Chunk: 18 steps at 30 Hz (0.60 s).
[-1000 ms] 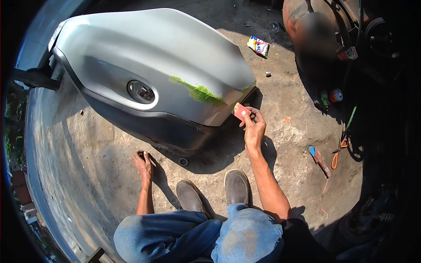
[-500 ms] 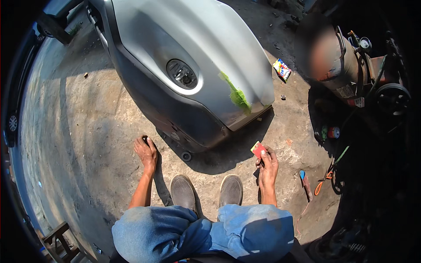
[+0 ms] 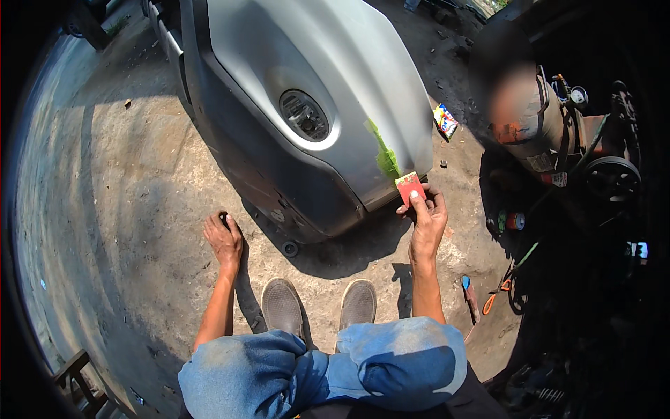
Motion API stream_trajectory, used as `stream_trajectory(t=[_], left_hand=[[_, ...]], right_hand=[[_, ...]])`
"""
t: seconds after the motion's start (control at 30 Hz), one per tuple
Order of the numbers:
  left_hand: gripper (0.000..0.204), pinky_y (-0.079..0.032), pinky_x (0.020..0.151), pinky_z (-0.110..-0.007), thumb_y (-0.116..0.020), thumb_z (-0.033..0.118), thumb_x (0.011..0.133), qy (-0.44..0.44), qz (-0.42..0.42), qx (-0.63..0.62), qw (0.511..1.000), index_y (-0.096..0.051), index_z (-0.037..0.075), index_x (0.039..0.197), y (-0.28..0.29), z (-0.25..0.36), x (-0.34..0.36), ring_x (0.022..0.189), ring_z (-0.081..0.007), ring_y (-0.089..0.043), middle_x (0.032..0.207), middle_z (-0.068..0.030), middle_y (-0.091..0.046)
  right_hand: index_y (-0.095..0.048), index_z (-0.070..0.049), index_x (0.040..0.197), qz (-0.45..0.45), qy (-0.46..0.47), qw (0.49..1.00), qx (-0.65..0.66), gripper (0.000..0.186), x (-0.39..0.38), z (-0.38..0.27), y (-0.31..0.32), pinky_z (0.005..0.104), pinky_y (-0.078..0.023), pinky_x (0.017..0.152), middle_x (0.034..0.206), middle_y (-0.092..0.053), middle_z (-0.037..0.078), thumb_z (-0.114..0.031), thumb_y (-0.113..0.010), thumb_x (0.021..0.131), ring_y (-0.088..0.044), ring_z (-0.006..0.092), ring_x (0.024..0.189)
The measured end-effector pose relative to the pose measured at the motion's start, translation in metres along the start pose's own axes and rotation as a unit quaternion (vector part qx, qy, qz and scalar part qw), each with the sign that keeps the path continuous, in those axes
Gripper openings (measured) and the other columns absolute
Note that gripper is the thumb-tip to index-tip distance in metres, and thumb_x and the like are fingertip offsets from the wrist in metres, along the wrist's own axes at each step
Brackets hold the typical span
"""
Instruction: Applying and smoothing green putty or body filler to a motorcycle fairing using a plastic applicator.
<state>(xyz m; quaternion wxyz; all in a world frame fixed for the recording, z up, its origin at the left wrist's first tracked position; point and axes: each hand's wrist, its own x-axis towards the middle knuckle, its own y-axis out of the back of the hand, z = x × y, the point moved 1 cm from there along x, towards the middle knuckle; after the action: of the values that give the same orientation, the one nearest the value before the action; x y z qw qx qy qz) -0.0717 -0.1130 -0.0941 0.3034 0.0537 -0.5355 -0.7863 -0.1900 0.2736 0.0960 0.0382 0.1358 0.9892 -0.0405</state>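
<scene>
My right hand (image 3: pixel 427 227) pinches a small red putty spreader (image 3: pixel 410 190) between thumb and fingers. Greenish-yellow putty coats its far edge. That edge is at, or just in front of, the lower end of a bright green putty streak (image 3: pixel 386 160) on a grey car bumper (image 3: pixel 380 91); whether it touches I cannot tell. My left hand (image 3: pixel 224 241) hangs over the ground left of the bumper, fingers curled. Something dark shows between its thumb and forefinger, too small to make out.
A round fog lamp (image 3: pixel 304 115) sits in the bumper. Right of me lie a blue-tipped scraper-like tool (image 3: pixel 469 293) and an orange cord loop (image 3: pixel 490 302). Farther off are a colourful packet (image 3: pixel 444 121), a red can (image 3: pixel 516 221) and a tank with a wheel (image 3: pixel 612 179).
My right hand has moved forward, bringing the spreader up to the lower end of the putty streak. My left hand has shifted slightly left in view. The view itself has shifted a little.
</scene>
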Motion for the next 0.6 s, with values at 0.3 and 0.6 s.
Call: stream_trajectory(t=[0.3, 0.6], left_hand=[[0.029, -0.04, 0.097, -0.049, -0.05, 0.026, 0.106, 0.004, -0.009, 0.004, 1.0, -0.056, 0.002, 0.12, 0.003, 0.002, 0.002, 0.105, -0.0372, -0.054, 0.11, -0.0203, -0.057], [0.03, -0.04, 0.097, -0.049, -0.05, 0.027, 0.106, 0.002, -0.01, 0.003, 1.0, -0.057, 0.002, 0.119, 0.003, 0.003, 0.002, 0.105, -0.038, -0.055, 0.11, -0.0209, -0.057]], right_hand=[[-0.058, 0.005, 0.113, -0.022, -0.021, 1.0, -0.006, 0.023, 0.013, -0.008, -0.019, 0.0257, -0.049, 0.06, 0.089, -0.064, 0.011, -0.007, -0.066, 0.095, -0.057, 0.0122, 0.063], [-0.058, 0.005, 0.112, -0.019, -0.033, 0.999, 0.002, 0.022, 0.017, 0.003, -0.021, 0.0245, -0.047, 0.057, 0.085, -0.061, 0.008, -0.006, -0.068, 0.095, -0.055, 0.0107, 0.062]])
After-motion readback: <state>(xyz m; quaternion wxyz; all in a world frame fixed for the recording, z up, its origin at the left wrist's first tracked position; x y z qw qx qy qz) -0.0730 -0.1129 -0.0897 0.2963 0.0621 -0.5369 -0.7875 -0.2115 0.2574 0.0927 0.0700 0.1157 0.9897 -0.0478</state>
